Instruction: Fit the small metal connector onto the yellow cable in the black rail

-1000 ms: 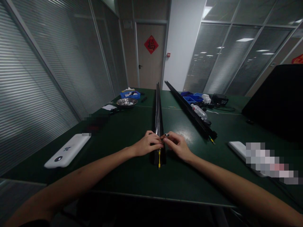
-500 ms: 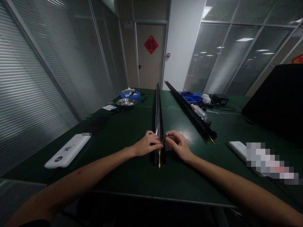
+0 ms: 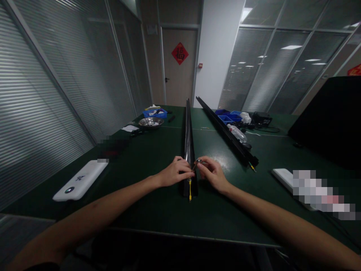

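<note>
A long black rail (image 3: 188, 135) with a glossy top lies lengthwise on the table, its near end toward me. My left hand (image 3: 178, 172) is closed over the rail near that end, thumb and fingers against it. Just right of the rail, my right hand (image 3: 213, 174) pinches a small, thin metal piece (image 3: 195, 165) with a shiny end. Its lower tip reaches the rail beside my left fingertips; its exact kind is too small to tell. A short yellow wire (image 3: 190, 188) with a metal end hangs from the rail's near end.
On the right lies a second black rail (image 3: 225, 130) with a yellow-green wire. Beyond it are blue bins (image 3: 229, 117) and a plastic bottle (image 3: 237, 133). A metal bowl (image 3: 151, 122) and a blue tray (image 3: 155, 113) stand far left. White devices (image 3: 81, 180) lie at both sides.
</note>
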### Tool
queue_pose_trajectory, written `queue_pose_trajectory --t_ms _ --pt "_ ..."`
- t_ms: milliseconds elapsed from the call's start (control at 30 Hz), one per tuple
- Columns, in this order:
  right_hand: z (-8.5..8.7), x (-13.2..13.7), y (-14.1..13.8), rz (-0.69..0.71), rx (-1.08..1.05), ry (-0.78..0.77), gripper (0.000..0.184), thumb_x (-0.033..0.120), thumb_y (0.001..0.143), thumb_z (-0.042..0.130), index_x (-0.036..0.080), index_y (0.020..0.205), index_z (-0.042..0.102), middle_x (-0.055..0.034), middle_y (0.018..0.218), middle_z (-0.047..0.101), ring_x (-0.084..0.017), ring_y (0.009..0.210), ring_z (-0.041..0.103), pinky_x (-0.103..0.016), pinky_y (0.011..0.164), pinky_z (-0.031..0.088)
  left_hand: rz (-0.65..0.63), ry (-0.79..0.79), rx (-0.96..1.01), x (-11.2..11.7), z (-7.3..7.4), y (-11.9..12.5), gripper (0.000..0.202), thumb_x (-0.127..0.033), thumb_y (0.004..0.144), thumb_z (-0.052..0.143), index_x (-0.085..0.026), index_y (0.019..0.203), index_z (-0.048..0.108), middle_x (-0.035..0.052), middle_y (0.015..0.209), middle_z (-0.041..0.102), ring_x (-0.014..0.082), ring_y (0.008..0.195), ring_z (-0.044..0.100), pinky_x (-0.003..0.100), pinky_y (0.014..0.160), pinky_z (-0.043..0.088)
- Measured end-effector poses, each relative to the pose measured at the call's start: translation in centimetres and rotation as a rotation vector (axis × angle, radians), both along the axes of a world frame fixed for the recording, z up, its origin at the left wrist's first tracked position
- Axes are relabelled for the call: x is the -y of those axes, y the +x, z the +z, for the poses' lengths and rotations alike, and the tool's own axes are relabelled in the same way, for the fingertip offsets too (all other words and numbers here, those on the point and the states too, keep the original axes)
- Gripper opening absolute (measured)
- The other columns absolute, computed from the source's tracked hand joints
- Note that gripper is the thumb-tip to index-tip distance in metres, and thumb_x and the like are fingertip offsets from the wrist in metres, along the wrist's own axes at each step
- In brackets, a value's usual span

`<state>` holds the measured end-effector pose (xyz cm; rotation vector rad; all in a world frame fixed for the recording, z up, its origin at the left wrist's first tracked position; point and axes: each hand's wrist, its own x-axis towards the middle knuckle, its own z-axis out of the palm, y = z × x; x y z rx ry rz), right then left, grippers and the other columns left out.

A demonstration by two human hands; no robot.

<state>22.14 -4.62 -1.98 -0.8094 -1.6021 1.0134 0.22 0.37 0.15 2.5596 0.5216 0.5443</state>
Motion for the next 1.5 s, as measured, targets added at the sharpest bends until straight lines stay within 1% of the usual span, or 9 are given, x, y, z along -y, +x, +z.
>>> queue_pose_trajectory --t_ms 200,433,600,933,1067,1233,1400,1500 --pt "0.04 -0.01 -0.01 -0.012 0.017 -0.005 0.029 0.049 0.096 0.063 0.021 0.102 0.064 0.0026 0.068 0.057 -0.012 0.053 0.049 -0.023 0.049 0.04 -0.002 -0.012 -0.005 -0.01 0.07 0.03 0.028 -0.041 0.104 0.054 -0.024 0.099 0.075 0.0011 0.101 0.074 0.0203 0.107 0.061 0.037 0.104 0.027" --pt "-0.02 -0.11 0.01 0.006 0.009 -0.021 0.029 0.049 0.096 0.063 0.021 0.102 0.064 0.0014 0.073 0.059 -0.011 0.053 0.05 -0.023 0.048 0.039 -0.003 -0.003 -0.006 -0.02 0.03 -0.04 0.026 -0.038 0.104 0.055 -0.024 0.098 0.075 -0.0002 0.101 0.074 0.0192 0.108 0.061 0.037 0.103 0.026" --pt "-0.04 -0.17 -0.02 -0.002 0.022 -0.02 0.031 0.051 0.096 0.062 0.021 0.102 0.063 0.0025 0.07 0.057 -0.011 0.053 0.05 -0.023 0.048 0.04 0.002 0.006 -0.004 -0.12 -0.17 0.01 0.028 -0.041 0.104 0.055 -0.023 0.097 0.075 0.001 0.103 0.074 0.0198 0.108 0.061 0.037 0.104 0.026" --pt "0.04 0.03 -0.15 -0.002 -0.002 -0.012 0.028 0.047 0.097 0.062 0.02 0.103 0.063 0.0031 0.069 0.056 -0.01 0.052 0.049 -0.021 0.047 0.039 -0.01 0.002 0.008 0.0 -0.09 -0.04 0.028 -0.039 0.106 0.052 -0.023 0.098 0.074 -0.0005 0.101 0.073 0.0189 0.108 0.061 0.036 0.103 0.025" --pt "0.04 0.13 -0.19 -0.018 -0.001 -0.01 0.028 0.047 0.097 0.063 0.02 0.104 0.063 0.0029 0.068 0.056 -0.01 0.051 0.049 -0.022 0.046 0.039 -0.014 0.013 0.0 -0.05 -0.21 -0.03 0.03 -0.039 0.107 0.049 -0.022 0.099 0.073 0.0007 0.102 0.072 0.0194 0.108 0.06 0.037 0.104 0.024" --pt "0.03 0.16 -0.22 -0.027 -0.002 -0.004 0.027 0.045 0.096 0.063 0.02 0.104 0.063 0.0027 0.07 0.057 -0.01 0.051 0.049 -0.021 0.046 0.039 -0.02 0.015 -0.03 -0.21 -0.37 -0.11 0.029 -0.036 0.108 0.046 -0.023 0.104 0.072 0.0013 0.105 0.073 0.0196 0.11 0.059 0.038 0.104 0.024" --pt "-0.09 0.11 -0.21 -0.026 -0.013 0.004 0.025 0.043 0.096 0.065 0.02 0.105 0.064 0.0025 0.072 0.057 -0.009 0.051 0.049 -0.021 0.046 0.039 -0.021 0.011 -0.024 -0.28 -0.51 -0.09 0.027 -0.033 0.108 0.046 -0.022 0.103 0.071 0.0005 0.105 0.072 0.019 0.109 0.059 0.037 0.104 0.023" --pt "-0.24 0.04 -0.18 -0.032 -0.007 0.011 0.025 0.043 0.095 0.066 0.02 0.105 0.065 0.0035 0.069 0.056 -0.009 0.051 0.048 -0.02 0.046 0.039 -0.025 0.015 -0.03 -0.35 -0.61 -0.01 0.028 -0.032 0.109 0.045 -0.021 0.103 0.07 0.0005 0.103 0.071 0.0191 0.109 0.059 0.037 0.103 0.023"
